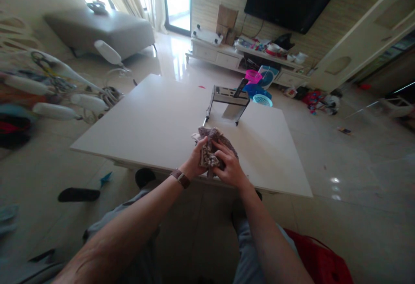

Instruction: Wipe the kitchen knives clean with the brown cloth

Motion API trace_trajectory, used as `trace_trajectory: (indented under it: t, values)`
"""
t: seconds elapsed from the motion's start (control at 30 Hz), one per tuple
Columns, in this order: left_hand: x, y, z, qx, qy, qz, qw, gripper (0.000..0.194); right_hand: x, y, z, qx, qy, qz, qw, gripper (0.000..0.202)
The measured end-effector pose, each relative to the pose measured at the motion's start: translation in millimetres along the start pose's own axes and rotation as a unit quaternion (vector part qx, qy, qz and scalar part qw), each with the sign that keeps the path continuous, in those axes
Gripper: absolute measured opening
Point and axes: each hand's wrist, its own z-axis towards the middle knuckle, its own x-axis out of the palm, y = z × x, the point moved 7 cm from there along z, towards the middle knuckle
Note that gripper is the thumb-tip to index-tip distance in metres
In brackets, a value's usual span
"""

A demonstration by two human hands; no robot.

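Head view: patterned cloth (210, 132) bunched at near edge of white counter (142, 122), within easy reach. Left hand (193, 162) grip closed on left side, thumb on top; right hand (231, 167) grip closed on right side, fingers curled, probably so loose folds can't spill. Metal-framed rack (227, 93) stands upright just beyond, probably leaving hands room.

knife holder (227, 96) on table (155, 119), behind cloth (215, 145), before baskets (253, 76)

Both hands (212, 163) gripping bunched cloth (214, 145) above white table (155, 119).
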Motion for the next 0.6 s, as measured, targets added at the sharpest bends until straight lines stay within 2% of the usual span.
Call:
trace_trajectory:
  t: [0.1, 0.17, 0.2, 0.27, 0.33, 0.37, 0.4, 0.5, 0.53, 0.6]
  values:
    - [-7.8, 7, -2, -0.027, -0.023, 0.019, 0.999, 0.025, 2, 3, -3, 0.004, 0.032, 0.005, 0.999, 0.033]
    - [-12.0, 10, -3, -0.048, -0.038, 0.025, 0.998, 0.02, -2, 5, -6, 0.01, 0.017, 0.049, 0.999, 0.036]
    - [-13.0, 10, -3, -0.051, -0.042, 0.022, 0.998, 0.024, -8, 4, -7, 0.016, -0.011, 0.074, 0.997, 0.033]
    - [-11.9, 5, -3, -0.036, -0.042, -0.003, 0.998, 0.038, -27, -6, -4, 0.045, -0.11, 0.104, 0.987, 0.022]
    - [-9.0, -6, -3, -0.013, -0.043, -0.032, 0.998, 0.048, -55, -24, 6, 0.102, -0.241, 0.074, 0.962, 0.018]
    - [-7.5, -12, -3, -0.003, -0.047, -0.042, 0.998, 0.051, -70, -34, 15, 0.133, -0.29, 0.045, 0.947, 0.019]
    - [-6.3, -18, -3, 0.004, -0.053, -0.048, 0.997, 0.052, -84, -41, 30, 0.153, -0.314, 0.011, 0.937, 0.02]
    - [-5.0, -38, -3, 0.026, -0.075, -0.056, 0.995, 0.05, -127, -45, 102, 0.123, -0.284, -0.176, 0.934, 0.026]
    - [-5.4, -44, -3, 0.033, -0.081, -0.058, 0.995, 0.049, -137, -42, 131, 0.094, -0.239, -0.267, 0.929, 0.03]
    - [-6.6, -55, -1, 0.049, -0.081, -0.068, 0.993, 0.044, -149, -40, 187, 0.044, -0.112, -0.423, 0.898, 0.035]
